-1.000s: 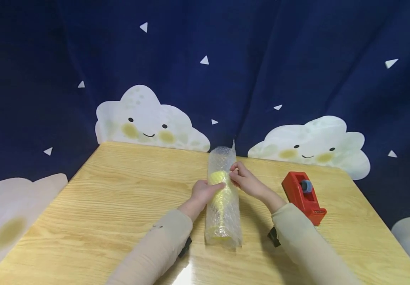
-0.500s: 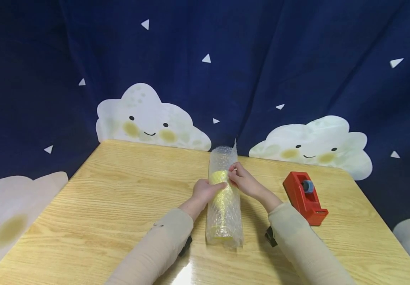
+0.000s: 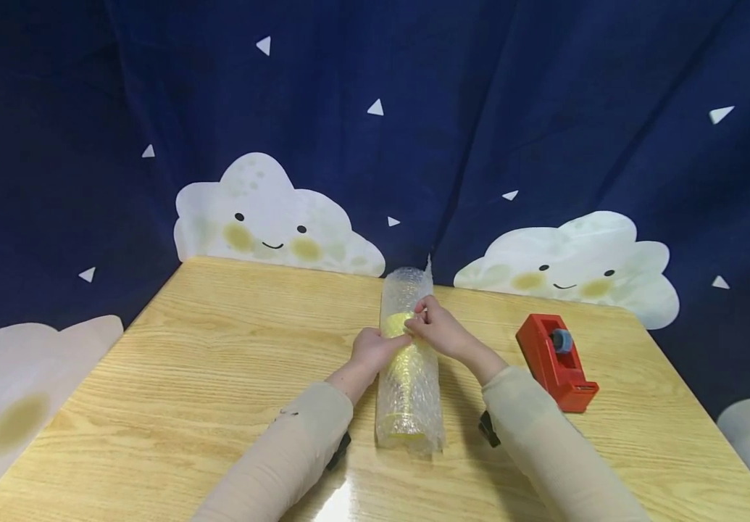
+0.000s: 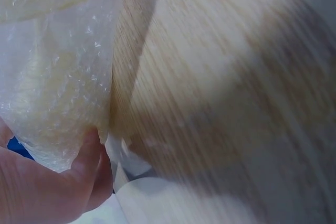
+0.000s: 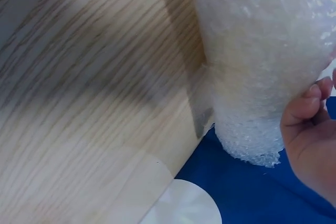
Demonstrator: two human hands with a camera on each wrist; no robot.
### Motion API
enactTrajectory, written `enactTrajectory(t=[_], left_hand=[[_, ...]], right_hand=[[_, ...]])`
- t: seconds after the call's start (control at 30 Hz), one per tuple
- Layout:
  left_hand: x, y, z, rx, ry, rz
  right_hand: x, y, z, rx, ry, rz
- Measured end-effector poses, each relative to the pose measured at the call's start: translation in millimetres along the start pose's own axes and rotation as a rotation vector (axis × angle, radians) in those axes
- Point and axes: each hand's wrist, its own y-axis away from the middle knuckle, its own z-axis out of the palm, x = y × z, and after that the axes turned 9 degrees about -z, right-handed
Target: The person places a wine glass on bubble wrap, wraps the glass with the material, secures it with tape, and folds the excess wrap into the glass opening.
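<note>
A long roll of bubble wrap (image 3: 407,391) points away from me at the middle of the wooden table. A yellow object (image 3: 406,426) shows through it; its kind is hidden by the wrap. My left hand (image 3: 371,350) grips the roll from the left, thumb laid across its top. From the right, my right hand (image 3: 443,330) has curled fingers, with thumb and forefinger close together at the wrap near the yellow part's far end. Whether they pinch a thin piece there I cannot tell. In the right wrist view, the curled fingers (image 5: 310,103) are beside the bubble wrap (image 5: 257,93).
On the right of the table (image 3: 231,348) stands a red tape dispenser (image 3: 553,362) with a small blue-grey tape roll (image 3: 561,341). A dark blue curtain (image 3: 322,87) with cloud and triangle prints hangs behind the far edge.
My right hand has shifted slightly left over the top of the wrap. My left hand keeps its grip, and the roll stays in place.
</note>
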Motion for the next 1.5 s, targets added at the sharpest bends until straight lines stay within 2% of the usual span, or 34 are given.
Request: enactTrajectory(t=[0.2,0.33,0.5,0.6,0.8,0.87,1.07,1.37,1.5], left_hand=[[0.7,-1.1,0.8,0.023,-0.016,0.002],[1.1,-1.3,1.2,0.018,-0.015,0.003],[1.0,-1.4,2.1,0.023,-0.014,0.006],[0.7,-1.2,2.0,0.019,-0.012,0.004],[-0.8,-2.3,1.3,0.003,-0.010,0.003],[-1.2,-2.7,1.2,0.008,-0.013,0.007],[-1.3,-2.6,1.5,0.018,-0.011,0.004],[0.1,-0.8,2.1,0.014,-0.006,-0.020],[-0.2,-0.6,1.4,0.015,-0.014,-0.027]], right_hand=[[-6.0,-6.1,0.9,0.004,0.115,0.078],[-12.7,-8.8,-0.6,-0.002,0.179,0.169],[-16.0,-11.1,-2.8,-0.025,0.229,0.242],[-13.1,-12.4,-4.4,-0.050,0.203,0.241],[-6.1,-12.2,-11.0,-0.119,-0.001,0.233],[-4.9,-11.9,-12.5,-0.134,-0.036,0.229],[-4.8,-11.4,-12.9,-0.135,-0.033,0.234],[-9.3,-15.3,-14.5,-0.147,0.039,0.282],[-5.8,-13.6,-15.4,-0.160,-0.004,0.281]])
